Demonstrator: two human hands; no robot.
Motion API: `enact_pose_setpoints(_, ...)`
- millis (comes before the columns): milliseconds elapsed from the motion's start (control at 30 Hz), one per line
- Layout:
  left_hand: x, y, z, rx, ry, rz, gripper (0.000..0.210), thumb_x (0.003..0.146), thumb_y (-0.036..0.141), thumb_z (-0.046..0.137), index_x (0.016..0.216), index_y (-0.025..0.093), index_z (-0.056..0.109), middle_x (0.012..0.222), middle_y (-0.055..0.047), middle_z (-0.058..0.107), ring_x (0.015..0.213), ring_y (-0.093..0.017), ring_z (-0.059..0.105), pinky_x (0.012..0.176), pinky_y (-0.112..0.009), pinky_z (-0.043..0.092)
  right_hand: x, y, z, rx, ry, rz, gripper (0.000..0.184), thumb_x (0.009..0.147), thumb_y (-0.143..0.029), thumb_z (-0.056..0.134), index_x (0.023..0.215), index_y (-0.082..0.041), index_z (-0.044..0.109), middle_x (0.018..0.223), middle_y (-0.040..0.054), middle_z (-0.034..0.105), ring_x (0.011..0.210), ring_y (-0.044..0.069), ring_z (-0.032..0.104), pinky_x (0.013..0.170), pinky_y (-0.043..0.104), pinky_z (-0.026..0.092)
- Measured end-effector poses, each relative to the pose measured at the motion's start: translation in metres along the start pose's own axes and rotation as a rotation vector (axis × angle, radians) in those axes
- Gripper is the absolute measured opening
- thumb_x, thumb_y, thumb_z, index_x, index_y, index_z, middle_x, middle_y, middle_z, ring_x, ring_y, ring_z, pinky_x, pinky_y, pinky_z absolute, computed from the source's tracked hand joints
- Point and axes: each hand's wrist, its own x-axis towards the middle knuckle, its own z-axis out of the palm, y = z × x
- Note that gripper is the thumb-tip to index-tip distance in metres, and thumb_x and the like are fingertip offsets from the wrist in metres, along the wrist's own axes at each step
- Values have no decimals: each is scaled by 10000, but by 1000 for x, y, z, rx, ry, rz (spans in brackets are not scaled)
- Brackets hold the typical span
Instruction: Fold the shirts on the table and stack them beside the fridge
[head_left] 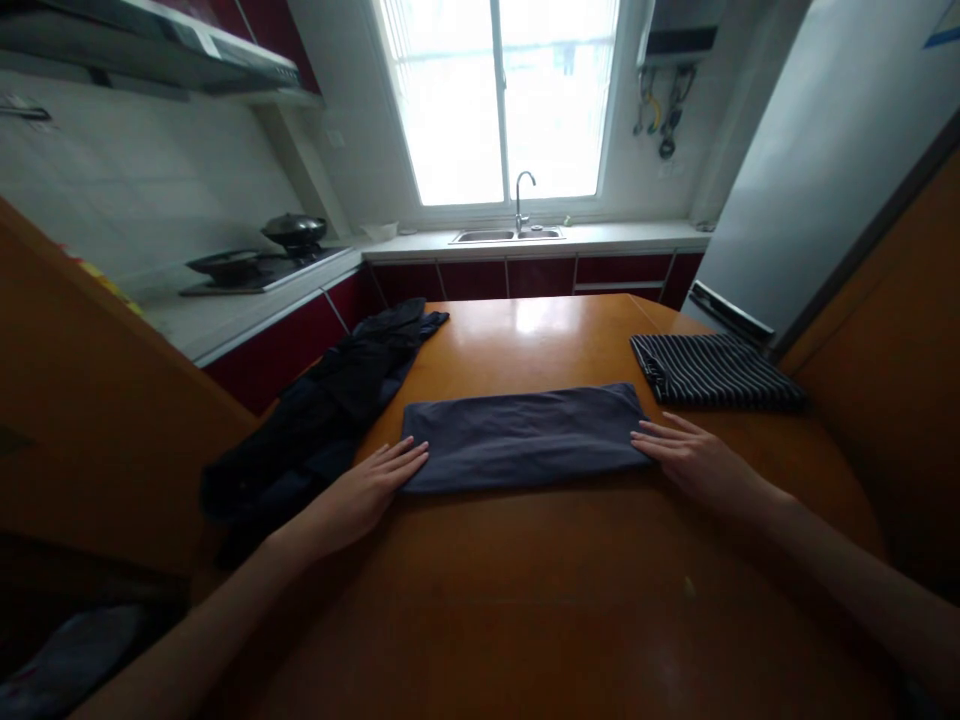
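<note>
A blue-grey garment (525, 440), folded into a long flat rectangle, lies across the middle of the wooden table (525, 580). My left hand (375, 485) rests flat with its fingertips on the garment's left end. At the opposite end, the fingers of my right hand (686, 455) are stretched out and touch the right edge of the cloth. Neither hand grips it. What kind of garment it is cannot be made out from the folded shape.
A folded black-and-white striped garment (712, 370) lies at the table's right. Dark clothes (330, 400) are heaped along the left edge, partly hanging over it. Beyond the table are a counter with a sink (487, 237), a stove with a lidded pan (295, 230), and a fridge (817, 160).
</note>
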Motion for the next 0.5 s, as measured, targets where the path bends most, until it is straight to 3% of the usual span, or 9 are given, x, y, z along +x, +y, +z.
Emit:
enact_pose_setpoints(133,-24,0,-16,-67,-117,-2,762,880,93,433,1587,337,284,1635,8,267,1532,-239,188,1224,-489,260,-22,-29,-21,95,-71,-5,494,921,-151,497,1388,-264,610,1414,70,615,1367,266,518,1217,573,271)
enact_pose_setpoints(233,-19,12,-31,-129,-209,35,785,915,300,565,1611,305,200,1656,-49,195,1532,-273,170,1218,-485,257,-17,-47,-35,170,-119,16,522,945,-329,569,1465,-291,531,1491,77,537,1416,298,450,1230,618,177)
enact_pose_setpoints(300,8,33,-37,-148,-161,74,706,979,398,512,1612,268,228,1659,-63,214,1536,-253,174,1231,-453,231,5,-58,-36,211,-76,43,535,989,-365,501,1516,-281,461,1540,75,477,1458,287,385,1232,602,182)
enact_pose_setpoints(367,50,62,-32,-145,-62,122,573,1042,380,382,1589,228,305,1635,-73,315,1525,-212,243,1239,-418,216,39,-73,-28,233,7,89,526,1033,-325,375,1553,-253,397,1578,74,422,1491,259,324,1226,575,220)
enact_pose_setpoints(433,93,90,-17,-128,68,119,526,1046,328,346,1552,185,374,1599,-103,392,1502,-208,313,1229,-404,242,75,-90,-12,247,68,139,546,1036,-290,317,1578,-228,344,1600,88,383,1507,249,290,1213,565,251)
enact_pose_setpoints(500,125,109,3,-102,115,73,546,1030,313,352,1552,154,353,1617,-135,349,1509,-239,294,1222,-443,245,104,-108,8,239,80,161,581,1016,-262,325,1594,-208,304,1616,106,350,1514,253,271,1207,561,261)
